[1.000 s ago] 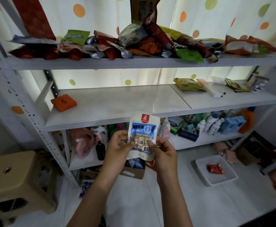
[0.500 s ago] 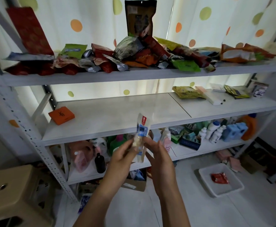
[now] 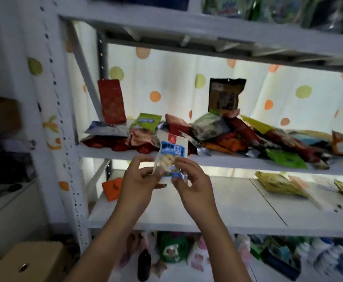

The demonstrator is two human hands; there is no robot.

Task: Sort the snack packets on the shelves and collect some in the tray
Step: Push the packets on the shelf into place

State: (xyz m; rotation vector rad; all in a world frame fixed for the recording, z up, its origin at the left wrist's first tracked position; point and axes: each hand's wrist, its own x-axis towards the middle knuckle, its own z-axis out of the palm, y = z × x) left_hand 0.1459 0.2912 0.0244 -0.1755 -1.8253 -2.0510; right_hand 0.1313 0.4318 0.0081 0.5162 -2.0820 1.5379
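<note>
White metal shelving before a dotted curtain fills the frame. Centre frame, peanut packet held upright, pinched at its lower edge by both hands — left hand curled on the left corner, right hand gripping the right. Behind it, heap of snack packets across mid-frame shelf. Lower left — orange pouch on the next shelf down.

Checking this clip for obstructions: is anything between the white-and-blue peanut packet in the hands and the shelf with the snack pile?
Nothing visible blocks it. Both the left hand and right hand pinch the peanut packet just in front of the snack pile, near the shelf edge. The tray is out of view.
</note>
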